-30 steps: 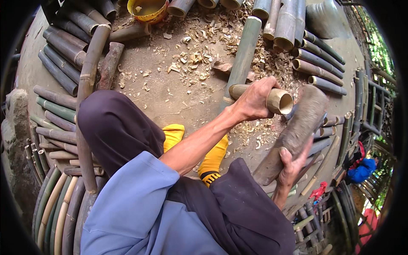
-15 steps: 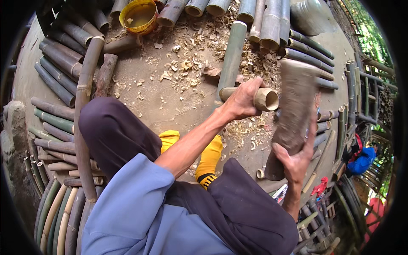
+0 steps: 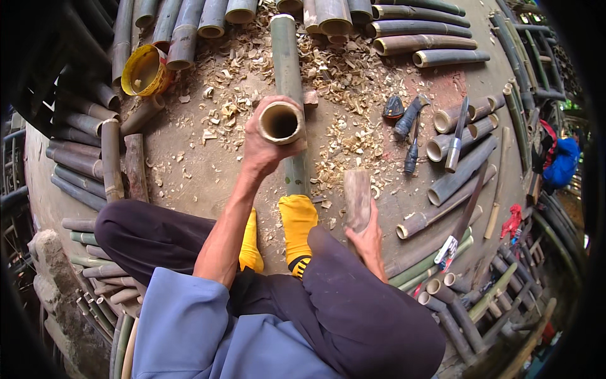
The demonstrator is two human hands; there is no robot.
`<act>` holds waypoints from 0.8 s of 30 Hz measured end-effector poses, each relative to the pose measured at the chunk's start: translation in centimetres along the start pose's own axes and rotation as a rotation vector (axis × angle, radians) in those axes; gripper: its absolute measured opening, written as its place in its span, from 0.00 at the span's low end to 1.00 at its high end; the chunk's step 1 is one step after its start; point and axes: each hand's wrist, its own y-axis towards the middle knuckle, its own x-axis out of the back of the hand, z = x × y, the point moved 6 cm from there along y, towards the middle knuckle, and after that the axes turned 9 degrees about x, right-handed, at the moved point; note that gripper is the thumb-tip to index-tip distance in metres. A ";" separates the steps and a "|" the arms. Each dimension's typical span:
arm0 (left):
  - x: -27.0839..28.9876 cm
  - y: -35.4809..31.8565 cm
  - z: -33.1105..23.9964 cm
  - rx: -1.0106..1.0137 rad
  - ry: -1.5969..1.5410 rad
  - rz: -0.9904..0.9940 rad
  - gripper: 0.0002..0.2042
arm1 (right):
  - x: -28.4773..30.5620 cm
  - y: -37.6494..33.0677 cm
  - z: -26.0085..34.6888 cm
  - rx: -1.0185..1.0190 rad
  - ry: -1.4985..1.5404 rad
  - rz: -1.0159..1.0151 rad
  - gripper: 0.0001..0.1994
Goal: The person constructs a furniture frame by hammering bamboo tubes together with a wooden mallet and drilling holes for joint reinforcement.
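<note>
One left hand [image 3: 257, 145] clasps an upright bamboo tube [image 3: 279, 122]; the right hand [image 3: 368, 240] clasps a wooden block [image 3: 358, 199], on the tube's right.

bamboo tube [image 3: 281, 126] | mouth toward camera | wooden block [image 3: 358, 198] | blurred, right of tube

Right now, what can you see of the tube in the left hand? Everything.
The tube looks like bamboo: round and hollow, with a pale rim and a brownish inner wall that darkens with depth. Its open end faces the camera, so most of its length and the far end are hidden. The left hand grips it, wrapped around the outside near the rim. It overlaps the green pole in view; whether they touch, I can't tell.
</note>
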 end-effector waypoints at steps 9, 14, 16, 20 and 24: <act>-8.7 1.7 -1.7 -0.118 0.240 -0.110 0.24 | 4.1 -0.2 3.4 0.054 0.430 -0.115 0.53; -8.3 1.6 -2.2 -0.161 0.196 -0.111 0.22 | 16.1 -1.6 17.1 0.695 0.460 -0.533 0.47; -8.8 1.7 -2.7 -0.188 0.198 -0.130 0.21 | 16.2 0.0 18.8 0.729 0.595 -0.658 0.38; -8.9 1.4 -1.9 -0.211 0.242 -0.109 0.21 | 8.8 4.8 20.1 0.707 0.059 -0.253 0.51; -8.3 1.3 -0.9 -0.208 0.243 -0.109 0.20 | 11.7 3.7 20.6 0.519 0.153 -0.039 0.52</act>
